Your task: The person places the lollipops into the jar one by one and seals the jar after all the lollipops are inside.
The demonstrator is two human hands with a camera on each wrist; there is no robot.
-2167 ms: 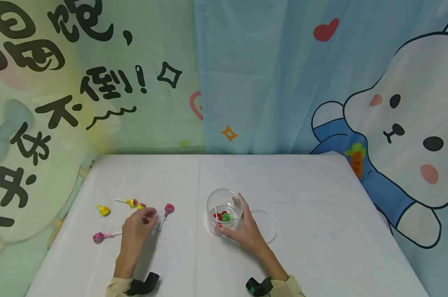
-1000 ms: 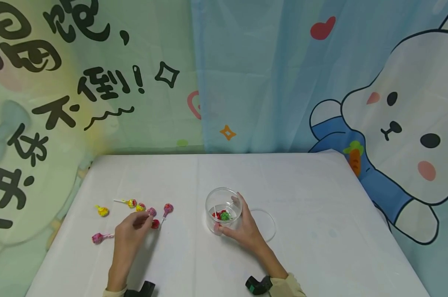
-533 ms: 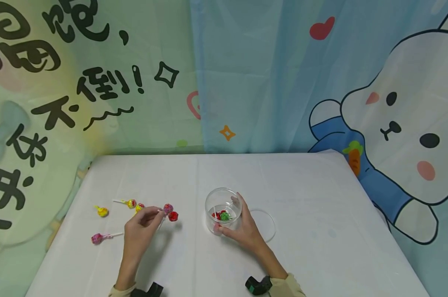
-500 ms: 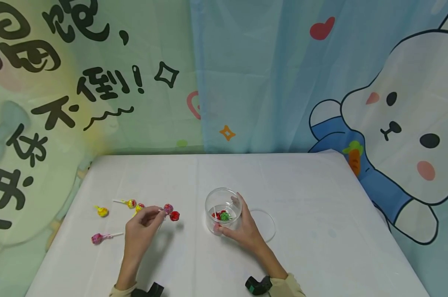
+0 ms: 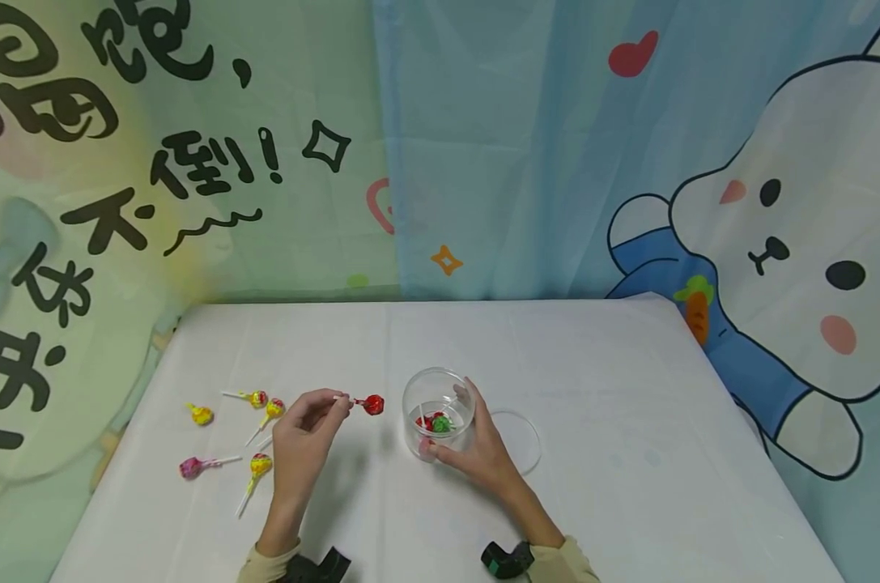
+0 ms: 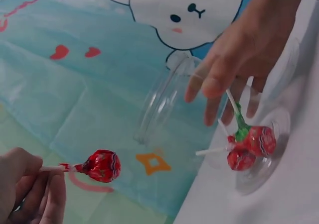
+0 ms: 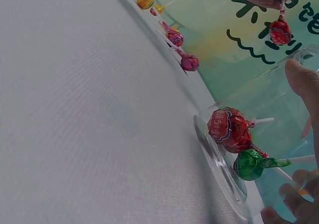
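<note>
My left hand point(image 5: 304, 441) pinches the white stick of a red-wrapped lollipop point(image 5: 372, 405), held above the table just left of the jar. Its red head point(image 6: 103, 166) points toward the jar in the left wrist view. My right hand point(image 5: 486, 453) grips the side of a clear open jar point(image 5: 410, 421), which stands upright on the table. Inside the jar, a green lollipop point(image 7: 249, 164) and red lollipops point(image 7: 227, 129) lie at the bottom with their sticks leaning up.
Left of my left hand lie several yellow lollipops point(image 5: 261, 465) and a pink lollipop point(image 5: 190, 468). More pink lollipops point(image 7: 189, 62) show in the right wrist view but are hidden behind the hand from above. A clear ring-shaped lid point(image 5: 537, 449) lies right of the jar.
My left hand has moved right from among the lollipops, carrying the red lollipop toward the jar. A yellow lollipop has come into view beside the arm. The right hand and jar have stayed put.
</note>
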